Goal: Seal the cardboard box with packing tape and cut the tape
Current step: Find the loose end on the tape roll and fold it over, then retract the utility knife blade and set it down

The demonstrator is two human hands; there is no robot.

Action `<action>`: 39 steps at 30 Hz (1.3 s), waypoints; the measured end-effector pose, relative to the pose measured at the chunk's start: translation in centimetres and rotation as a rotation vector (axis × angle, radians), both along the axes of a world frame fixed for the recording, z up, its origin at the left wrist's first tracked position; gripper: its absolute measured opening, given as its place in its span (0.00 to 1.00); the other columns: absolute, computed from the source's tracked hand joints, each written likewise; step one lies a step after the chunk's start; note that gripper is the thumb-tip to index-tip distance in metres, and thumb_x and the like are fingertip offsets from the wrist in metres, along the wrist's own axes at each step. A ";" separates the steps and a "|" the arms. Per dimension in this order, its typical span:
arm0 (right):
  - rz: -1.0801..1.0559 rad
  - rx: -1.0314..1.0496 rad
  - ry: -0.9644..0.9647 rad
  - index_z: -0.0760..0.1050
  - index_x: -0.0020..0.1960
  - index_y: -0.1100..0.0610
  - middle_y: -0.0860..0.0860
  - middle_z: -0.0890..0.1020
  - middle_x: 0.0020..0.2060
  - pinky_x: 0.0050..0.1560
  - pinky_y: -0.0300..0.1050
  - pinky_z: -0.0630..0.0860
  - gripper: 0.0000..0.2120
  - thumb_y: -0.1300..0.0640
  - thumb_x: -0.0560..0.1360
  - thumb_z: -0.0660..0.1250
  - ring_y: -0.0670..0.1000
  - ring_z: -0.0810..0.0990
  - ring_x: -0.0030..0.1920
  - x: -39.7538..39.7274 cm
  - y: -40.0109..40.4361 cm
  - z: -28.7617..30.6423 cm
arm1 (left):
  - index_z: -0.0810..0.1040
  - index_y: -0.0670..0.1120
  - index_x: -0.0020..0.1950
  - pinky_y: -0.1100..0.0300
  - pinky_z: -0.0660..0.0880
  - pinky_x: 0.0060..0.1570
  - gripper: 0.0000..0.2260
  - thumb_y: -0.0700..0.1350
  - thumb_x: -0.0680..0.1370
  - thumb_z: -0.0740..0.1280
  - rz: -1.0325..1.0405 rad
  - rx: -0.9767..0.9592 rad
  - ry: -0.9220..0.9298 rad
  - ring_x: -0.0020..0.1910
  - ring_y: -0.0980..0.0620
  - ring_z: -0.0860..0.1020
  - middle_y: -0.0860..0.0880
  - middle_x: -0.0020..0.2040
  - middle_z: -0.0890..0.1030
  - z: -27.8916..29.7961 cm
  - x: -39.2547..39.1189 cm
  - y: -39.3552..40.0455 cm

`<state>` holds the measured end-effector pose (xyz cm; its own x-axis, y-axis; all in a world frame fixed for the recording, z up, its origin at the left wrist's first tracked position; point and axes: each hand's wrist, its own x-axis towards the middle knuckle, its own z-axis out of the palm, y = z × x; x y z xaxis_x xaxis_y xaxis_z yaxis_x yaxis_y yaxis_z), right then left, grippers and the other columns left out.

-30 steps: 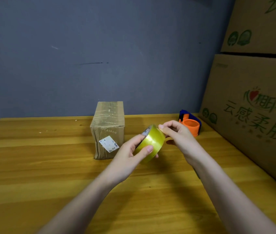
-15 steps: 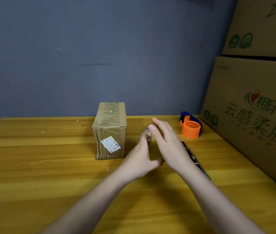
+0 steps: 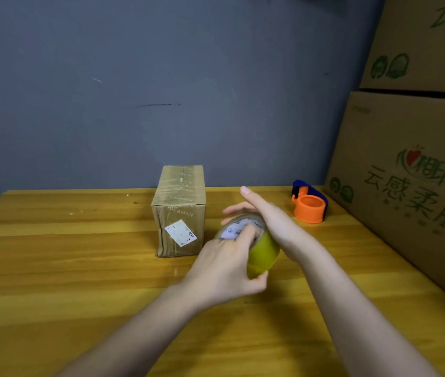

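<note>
A small cardboard box [image 3: 179, 210] stands upright on the wooden table [image 3: 79, 268], taped along its top, with a white label on its near face. Just right of it my left hand [image 3: 224, 265] grips a roll of yellowish packing tape [image 3: 262, 254], a finger pushed into the core and the thumb under the rim. My right hand [image 3: 264, 213] lies flat against the roll's far side with its fingers stretched out. An orange and blue tape dispenser [image 3: 309, 204] sits further right near the back edge.
Large printed cardboard cartons [image 3: 411, 172] are stacked along the right side of the table. A grey wall [image 3: 161, 91] runs behind the table.
The roll has turned in my hands, so its labelled core side now faces me. My right hand went from pinching its edge to lying flat on it.
</note>
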<state>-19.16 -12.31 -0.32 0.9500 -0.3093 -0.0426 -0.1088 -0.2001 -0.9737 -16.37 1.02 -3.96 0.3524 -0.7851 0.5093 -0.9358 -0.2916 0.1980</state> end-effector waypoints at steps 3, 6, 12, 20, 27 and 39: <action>0.204 0.114 0.097 0.77 0.61 0.56 0.58 0.84 0.52 0.57 0.47 0.77 0.28 0.37 0.77 0.53 0.57 0.82 0.55 -0.6 -0.8 -0.3 | 0.67 0.48 0.57 0.57 0.70 0.38 0.21 0.57 0.70 0.66 -0.060 0.038 -0.066 0.44 0.45 0.79 0.48 0.46 0.79 -0.4 0.2 0.2; 0.143 0.051 0.049 0.78 0.57 0.61 0.60 0.84 0.51 0.60 0.52 0.76 0.28 0.39 0.78 0.53 0.60 0.82 0.54 -0.5 -0.6 -1.4 | 0.67 0.48 0.57 0.55 0.74 0.40 0.21 0.59 0.70 0.65 -0.073 0.054 -0.074 0.44 0.46 0.80 0.47 0.47 0.81 -1.0 0.3 0.4; 0.076 0.281 -0.046 0.76 0.55 0.71 0.66 0.82 0.51 0.49 0.46 0.79 0.29 0.45 0.80 0.51 0.58 0.82 0.46 -0.3 -0.4 -2.7 | 0.70 0.48 0.53 0.59 0.71 0.34 0.21 0.63 0.70 0.65 -0.108 0.035 -0.165 0.39 0.46 0.80 0.47 0.42 0.81 -0.8 1.1 0.5; -0.043 0.316 0.065 0.82 0.38 0.61 0.52 0.76 0.22 0.27 0.38 0.72 0.33 0.39 0.79 0.48 0.47 0.74 0.21 1.7 -4.0 -3.8 | 0.68 0.50 0.49 0.61 0.72 0.29 0.19 0.62 0.68 0.62 -0.280 0.122 -0.322 0.30 0.48 0.78 0.50 0.30 0.80 -1.2 0.5 -0.4; -0.561 -0.251 -0.065 0.78 0.45 0.56 0.51 0.83 0.31 0.41 0.48 0.80 0.14 0.54 0.80 0.56 0.52 0.83 0.34 -0.1 -8.9 -5.6 | 0.65 0.49 0.58 0.56 0.69 0.38 0.23 0.64 0.74 0.61 -0.082 0.199 -0.148 0.43 0.45 0.79 0.47 0.46 0.82 -1.0 2.7 -3.0; -0.606 -0.855 0.350 0.69 0.65 0.53 0.55 0.72 0.61 0.60 0.50 0.69 0.22 0.45 0.74 0.64 0.58 0.70 0.64 -3.6 -10.4 -9.7 | 0.68 0.44 0.64 0.52 0.66 0.61 0.16 0.50 0.79 0.60 0.125 0.317 -0.106 0.59 0.42 0.77 0.42 0.60 0.79 -2.7 6.5 -15.7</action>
<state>-22.81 -22.70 -9.97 0.6085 -0.7751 0.1703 -0.6588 -0.6130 -0.4360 -9.83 -14.65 -6.68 0.4138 -0.8643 0.2860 -0.8996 -0.4364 -0.0174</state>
